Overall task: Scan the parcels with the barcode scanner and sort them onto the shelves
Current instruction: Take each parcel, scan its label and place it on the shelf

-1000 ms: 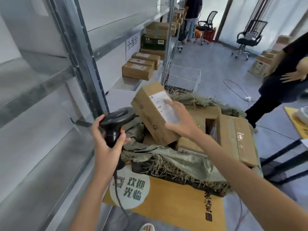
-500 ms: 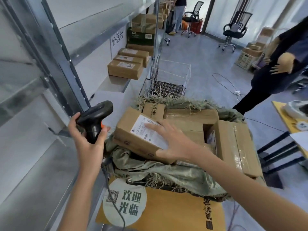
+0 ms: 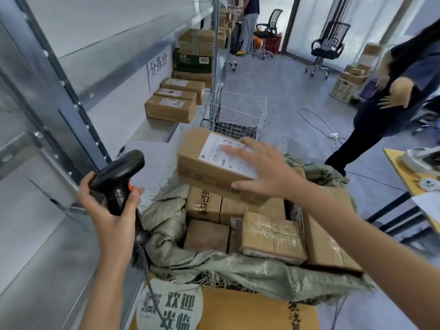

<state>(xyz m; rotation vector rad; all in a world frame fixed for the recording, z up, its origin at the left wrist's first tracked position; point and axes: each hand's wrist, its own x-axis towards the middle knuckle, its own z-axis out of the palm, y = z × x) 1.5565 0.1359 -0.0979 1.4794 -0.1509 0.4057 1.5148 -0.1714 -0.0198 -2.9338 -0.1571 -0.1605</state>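
My right hand [image 3: 264,169] grips a brown cardboard parcel [image 3: 202,163] with a white label on top, held level above the open sack. My left hand [image 3: 112,206] is wrapped around the handle of a black barcode scanner [image 3: 119,175], whose head points up and right toward the parcel. Below lies a green woven sack [image 3: 214,270] packed with several more cardboard parcels [image 3: 271,236]. On the metal shelf [image 3: 152,132] to the left, three labelled parcels [image 3: 170,108] lie in a row.
A white wire basket [image 3: 238,115] stands on the floor beyond the sack. A person in dark clothes [image 3: 381,115] stands at the right. Office chairs [image 3: 326,48], a crate of boxes [image 3: 345,89] and a floor cable [image 3: 319,122] lie further back. A yellow mat [image 3: 226,310] is underfoot.
My right hand lifted the labelled parcel out of the sack and turned it level, away from me. The scanner hand lowered a little and stayed at the left.
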